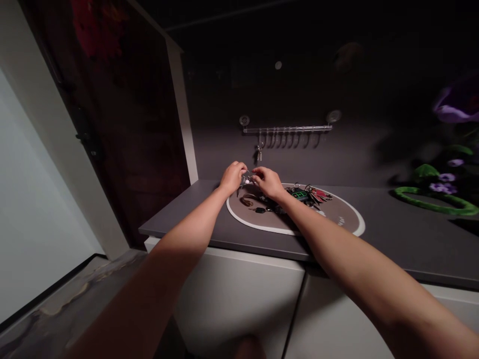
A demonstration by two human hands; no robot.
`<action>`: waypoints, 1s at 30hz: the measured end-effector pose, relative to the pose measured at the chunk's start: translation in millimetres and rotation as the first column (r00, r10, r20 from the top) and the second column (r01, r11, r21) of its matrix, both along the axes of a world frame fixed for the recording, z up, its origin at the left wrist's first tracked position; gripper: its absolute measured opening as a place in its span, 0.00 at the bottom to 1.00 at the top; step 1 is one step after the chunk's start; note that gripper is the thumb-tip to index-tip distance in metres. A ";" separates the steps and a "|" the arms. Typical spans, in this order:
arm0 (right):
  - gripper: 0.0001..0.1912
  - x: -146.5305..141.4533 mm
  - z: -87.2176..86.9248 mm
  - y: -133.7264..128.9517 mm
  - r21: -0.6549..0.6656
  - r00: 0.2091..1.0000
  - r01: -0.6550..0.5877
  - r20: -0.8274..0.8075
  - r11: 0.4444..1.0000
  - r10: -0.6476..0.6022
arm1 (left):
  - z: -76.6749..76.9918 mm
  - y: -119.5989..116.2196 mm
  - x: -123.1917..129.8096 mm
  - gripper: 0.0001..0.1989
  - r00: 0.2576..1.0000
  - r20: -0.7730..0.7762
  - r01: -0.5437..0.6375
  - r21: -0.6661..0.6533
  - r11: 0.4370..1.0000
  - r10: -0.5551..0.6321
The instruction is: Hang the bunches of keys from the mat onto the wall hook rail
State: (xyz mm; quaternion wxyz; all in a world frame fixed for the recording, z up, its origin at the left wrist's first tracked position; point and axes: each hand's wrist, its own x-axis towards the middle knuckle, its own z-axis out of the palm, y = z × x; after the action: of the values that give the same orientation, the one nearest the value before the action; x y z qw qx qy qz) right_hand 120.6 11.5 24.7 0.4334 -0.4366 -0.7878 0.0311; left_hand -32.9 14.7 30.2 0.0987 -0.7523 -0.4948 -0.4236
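My left hand (232,177) and my right hand (267,181) meet over the left end of an oval brown mat with a white rim (361,227). Between their pinched fingertips is a small bunch of keys (246,179) on a ring; its details are too small to make out. Beneath and beside my right hand lie a brown strap loop (247,200), a black key fob (260,210), a dark item with green marks (298,195) and a red-tagged key bunch (320,195). My right hand and forearm hide part of this pile.
On the wall above is a clear rail (288,129) with several hooks, one set of keys (259,153) hanging from its left end. A green fuzzy ring (434,199) and purple flowers (443,185) stand at right on the grey countertop (377,239). A dark door (138,124) is at left.
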 end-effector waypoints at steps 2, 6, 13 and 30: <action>0.12 -0.4 0.8 -0.3 0.028 0.999 -0.016 -0.027 0.999 0.017 | 1.4 -2.0 1.7 0.08 0.999 0.029 0.024 0.028 0.999 -0.025; 0.11 -0.3 1.3 0.0 0.070 0.997 -0.033 -0.067 0.997 0.038 | 4.8 -5.7 5.4 0.07 0.991 0.102 0.080 0.074 0.994 -0.087; 0.09 -0.5 1.0 3.5 0.062 0.969 -0.097 -0.223 0.993 0.108 | 9.0 -7.4 10.3 0.04 0.900 0.382 0.211 0.037 0.977 -0.209; 0.19 1.3 3.8 1.8 -0.143 0.700 -0.451 -0.668 0.881 0.250 | 14.2 -18.3 16.6 0.04 0.818 0.510 0.303 0.010 0.953 -0.265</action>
State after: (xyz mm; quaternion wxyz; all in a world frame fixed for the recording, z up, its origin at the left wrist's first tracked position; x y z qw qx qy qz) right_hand 121.9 13.3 28.5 0.5874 -0.2998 -0.6507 0.3763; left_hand -16.3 -3.6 44.5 -0.1254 -0.6831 -0.4003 -0.5978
